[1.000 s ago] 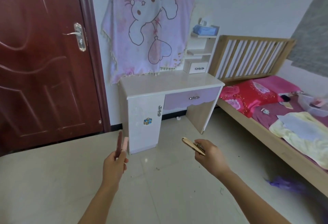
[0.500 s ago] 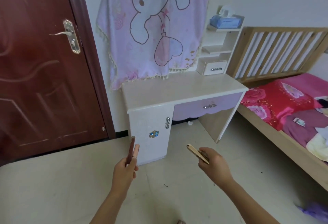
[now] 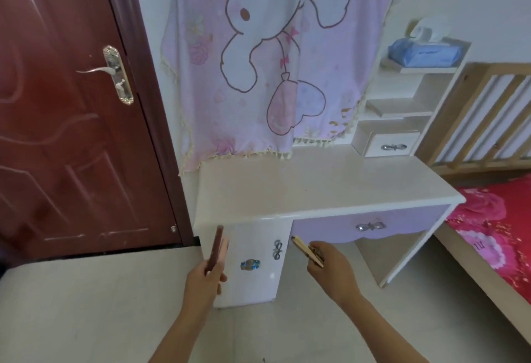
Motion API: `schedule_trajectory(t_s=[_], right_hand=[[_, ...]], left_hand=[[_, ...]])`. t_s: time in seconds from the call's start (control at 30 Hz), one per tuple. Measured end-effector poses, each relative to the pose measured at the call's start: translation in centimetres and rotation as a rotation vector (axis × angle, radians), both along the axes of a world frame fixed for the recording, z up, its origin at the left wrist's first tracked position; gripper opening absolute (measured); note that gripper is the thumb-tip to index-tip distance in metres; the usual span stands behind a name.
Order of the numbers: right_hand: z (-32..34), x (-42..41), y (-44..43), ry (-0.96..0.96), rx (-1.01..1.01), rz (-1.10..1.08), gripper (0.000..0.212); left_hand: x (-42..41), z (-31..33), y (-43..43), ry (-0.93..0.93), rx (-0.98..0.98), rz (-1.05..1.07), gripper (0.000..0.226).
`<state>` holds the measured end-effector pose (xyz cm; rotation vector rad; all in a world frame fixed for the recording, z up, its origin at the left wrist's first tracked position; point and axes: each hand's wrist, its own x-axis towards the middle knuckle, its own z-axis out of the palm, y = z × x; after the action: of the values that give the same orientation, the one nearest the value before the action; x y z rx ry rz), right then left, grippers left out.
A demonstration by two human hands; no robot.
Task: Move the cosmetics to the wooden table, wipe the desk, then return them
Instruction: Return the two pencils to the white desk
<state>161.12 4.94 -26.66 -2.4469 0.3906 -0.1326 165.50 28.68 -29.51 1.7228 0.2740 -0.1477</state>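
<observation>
My left hand (image 3: 204, 279) grips two slim cosmetic sticks (image 3: 218, 245), one dark red and one pale pink, held upright. My right hand (image 3: 330, 269) grips a thin gold cosmetic stick (image 3: 303, 249) that points up and to the left. Both hands are in front of the white desk (image 3: 316, 190), just below its front edge, near the white cabinet door (image 3: 253, 265). The desk top is bare and glossy.
A dark red door (image 3: 71, 118) stands at the left. A pink cartoon blanket (image 3: 273, 61) hangs over the desk. Small white shelves (image 3: 402, 110) with a blue tissue pack (image 3: 425, 52) sit at the desk's right. A wooden bed (image 3: 488, 219) with red bedding is at the right.
The view has moved closer to the desk, which now fills more of the frame. Both hands keep holding the same sticks and have come near the desk's front edge.
</observation>
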Motion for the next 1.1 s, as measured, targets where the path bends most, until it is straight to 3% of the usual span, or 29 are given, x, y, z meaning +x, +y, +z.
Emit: schedule_trajectory(t_s=[0.23,0.63,1.1], right_hand=[[-1.1,10.3,-0.3,0.024,0.027,0.124,0.025],[-3.5,31.1,0.1,0.098,-0.007,0.083,0.03],[-6.1,41.6,1.2,0.301,-0.171,0.268,0.033]], left_hand=[[8.0,-1.2,0.3,0.039,0.015,0.123,0.021],[30.1,-3.3,-2.7,0.149,-0.046,0.102,0.02],[41.2,-5.5,-3.0,0.299,0.09,-0.021,0.019]])
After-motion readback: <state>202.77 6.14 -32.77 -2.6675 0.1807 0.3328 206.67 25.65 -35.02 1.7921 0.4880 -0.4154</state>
